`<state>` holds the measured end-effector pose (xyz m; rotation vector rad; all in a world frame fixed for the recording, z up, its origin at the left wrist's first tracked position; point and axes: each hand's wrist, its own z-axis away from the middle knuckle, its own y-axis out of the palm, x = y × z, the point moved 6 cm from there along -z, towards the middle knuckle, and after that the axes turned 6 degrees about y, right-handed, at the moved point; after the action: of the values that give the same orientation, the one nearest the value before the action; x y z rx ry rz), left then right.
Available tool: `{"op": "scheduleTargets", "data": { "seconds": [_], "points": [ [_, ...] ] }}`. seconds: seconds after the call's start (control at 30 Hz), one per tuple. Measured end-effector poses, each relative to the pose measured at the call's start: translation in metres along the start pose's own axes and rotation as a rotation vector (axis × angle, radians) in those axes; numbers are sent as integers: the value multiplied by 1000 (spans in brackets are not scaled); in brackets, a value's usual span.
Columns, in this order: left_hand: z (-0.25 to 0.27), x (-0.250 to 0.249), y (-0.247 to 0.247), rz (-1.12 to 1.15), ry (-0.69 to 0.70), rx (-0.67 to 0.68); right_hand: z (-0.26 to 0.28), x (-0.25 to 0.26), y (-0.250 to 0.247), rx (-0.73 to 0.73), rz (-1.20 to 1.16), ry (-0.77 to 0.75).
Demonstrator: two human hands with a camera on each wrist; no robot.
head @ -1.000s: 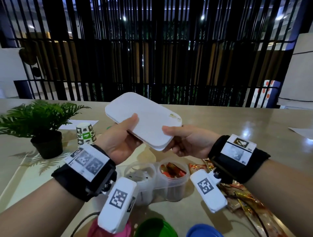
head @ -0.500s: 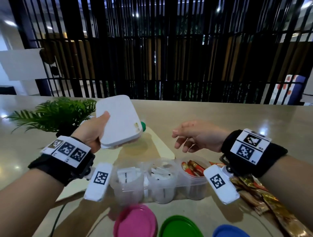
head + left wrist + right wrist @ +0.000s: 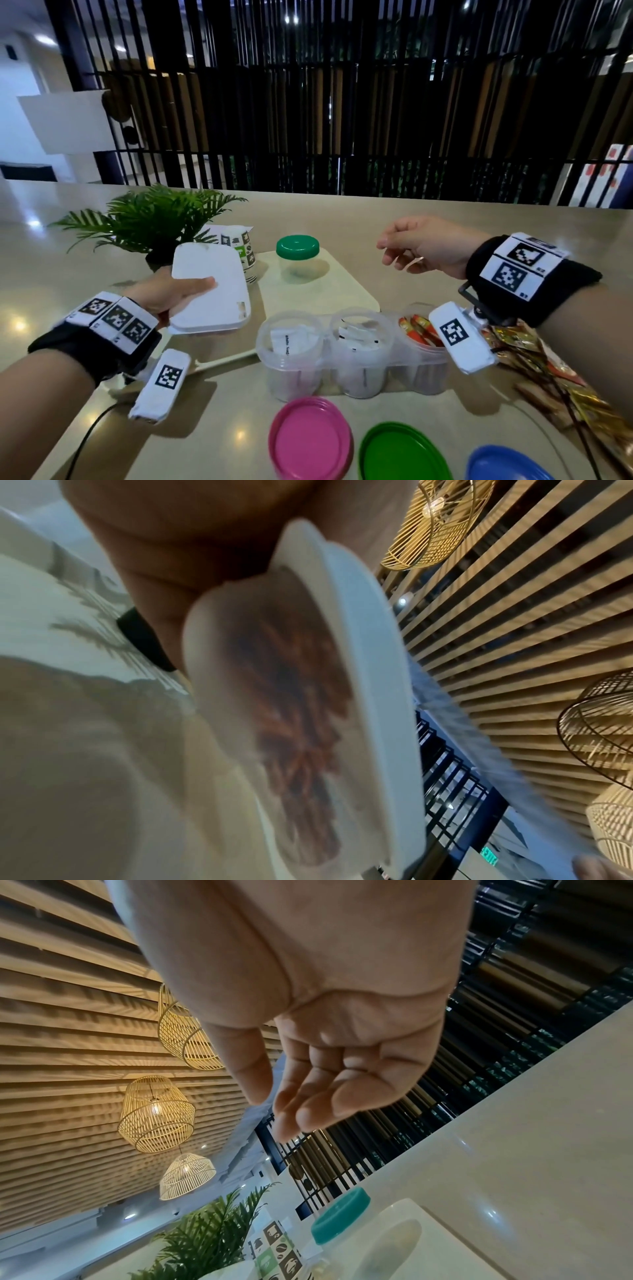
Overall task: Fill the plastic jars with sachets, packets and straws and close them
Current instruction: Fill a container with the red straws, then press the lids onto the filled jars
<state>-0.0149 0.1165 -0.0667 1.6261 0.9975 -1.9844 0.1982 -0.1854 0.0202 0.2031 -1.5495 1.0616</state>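
My left hand [image 3: 181,293] grips a flat white lidded box [image 3: 214,301] by its near left end, thumb on top, low over the cream tray [image 3: 329,301]. In the left wrist view, blurred brown sticks show through the white lidded box's [image 3: 291,723] underside. My right hand [image 3: 416,248] hovers empty above the table, its fingers [image 3: 308,1096] loosely bent. Three joined clear jars stand open in front: the left jar [image 3: 289,353] and middle jar [image 3: 359,349] hold white sachets, the right jar [image 3: 419,346] red packets. A pink lid [image 3: 310,442], green lid [image 3: 400,452] and blue lid [image 3: 507,466] lie near me.
A small jar with a green cap [image 3: 297,257] stands on the tray's far part, a printed paper cup [image 3: 245,253] and a potted plant [image 3: 150,219] to its left. Gold and red packets [image 3: 555,377] lie heaped at the right under my forearm. A black railing runs behind the table.
My right hand let go of the white box and drew back to the right, empty. My left hand carried the box leftward and down to just above the tray.
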Motion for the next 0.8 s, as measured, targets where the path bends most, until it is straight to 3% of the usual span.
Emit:
{"op": "scheduleTargets", "data": {
  "seconds": [0.2,0.47,0.7,0.8],
  "points": [
    [-10,23,-9,-23,6,-50,-1,1,4,5,4,18],
    [-21,52,-17,-139,-183,-106,6,0,6,11,15,21],
    [-21,37,-27,-569,-77,-214,13,-4,-1,2,14,25],
    [-22,33,-29,-600,-73,-182,16,-4,-2,2,12,22]
  ]
}}
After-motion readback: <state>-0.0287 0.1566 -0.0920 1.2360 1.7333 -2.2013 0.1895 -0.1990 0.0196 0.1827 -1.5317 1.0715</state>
